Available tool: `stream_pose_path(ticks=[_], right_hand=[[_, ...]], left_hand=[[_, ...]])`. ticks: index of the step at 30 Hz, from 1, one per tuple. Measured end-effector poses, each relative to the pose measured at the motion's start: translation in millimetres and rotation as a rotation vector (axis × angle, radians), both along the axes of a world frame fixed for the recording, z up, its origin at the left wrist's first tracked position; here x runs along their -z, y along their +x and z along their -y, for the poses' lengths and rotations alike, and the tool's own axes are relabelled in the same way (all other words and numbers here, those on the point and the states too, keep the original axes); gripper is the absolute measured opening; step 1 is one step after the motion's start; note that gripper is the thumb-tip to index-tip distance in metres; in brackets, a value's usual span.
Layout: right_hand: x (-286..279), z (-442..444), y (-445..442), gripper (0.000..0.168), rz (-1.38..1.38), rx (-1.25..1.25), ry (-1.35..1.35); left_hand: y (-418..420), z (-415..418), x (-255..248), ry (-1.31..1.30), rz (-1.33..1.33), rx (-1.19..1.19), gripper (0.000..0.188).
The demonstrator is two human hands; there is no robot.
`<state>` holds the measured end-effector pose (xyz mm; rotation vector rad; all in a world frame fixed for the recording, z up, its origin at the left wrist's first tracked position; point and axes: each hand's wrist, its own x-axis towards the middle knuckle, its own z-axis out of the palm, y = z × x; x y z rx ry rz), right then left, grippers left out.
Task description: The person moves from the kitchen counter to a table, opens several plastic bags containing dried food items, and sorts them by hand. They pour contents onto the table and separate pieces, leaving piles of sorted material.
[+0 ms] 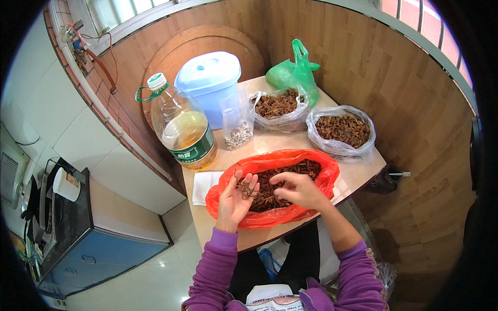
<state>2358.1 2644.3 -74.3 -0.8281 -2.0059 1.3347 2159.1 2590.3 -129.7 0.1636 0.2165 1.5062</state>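
An orange-red plastic bag (pixel 272 222) lies wide open on the small table (pixel 210 225), filled with dark brown dried plant pieces (pixel 268 194). Over the bag's left part, my left hand (pixel 236 198) is palm up, with a few thin brown strands (pixel 246 189) held in its curled fingers. My right hand (pixel 297 188) hovers above the bag's contents, thumb and fingers bent and apart. Nothing shows between its fingertips, though motion blurs them a little.
Behind the red bag stand two clear plastic bags (pixel 286 120) (pixel 338 149) of similar brown pieces. A large plastic bottle (pixel 183 132) of amber liquid, a lidded blue bucket (pixel 208 83), a small clear bag (pixel 238 134) and a green bag (pixel 290 74) also stand there. A folded white cloth (pixel 202 186) lies left.
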Motion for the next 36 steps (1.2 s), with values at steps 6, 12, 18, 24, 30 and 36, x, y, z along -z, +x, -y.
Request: stream_pose_path(ticks=[6,12,18,24,30,36], right_hand=[[31,1,-21,0.025,0.187,-0.193,0.187],[26,-1,-9,0.016,0.082,-0.081,-0.171],[25,-2,-1,0.034,0.046,0.209,0.139],[-2,35,-24,0.04,-0.101,-0.09,-0.031],[7,41,-32,0.013,-0.328,0.027,-0.437],[10,38,-26,0.01,-0.381,0.071,-0.398]], left_hand=[[2,2,-14,-0.052,0.032,-0.092,0.019],[-18,3,-12,-0.014,0.175,-0.105,0.018],[-17,9,-17,0.034,0.27,-0.079,0.019],[-1,9,-30,0.059,0.307,-0.097,0.02],[4,11,-25,0.093,0.3,-0.111,0.02],[-2,12,-20,0.092,0.266,-0.161,0.018]])
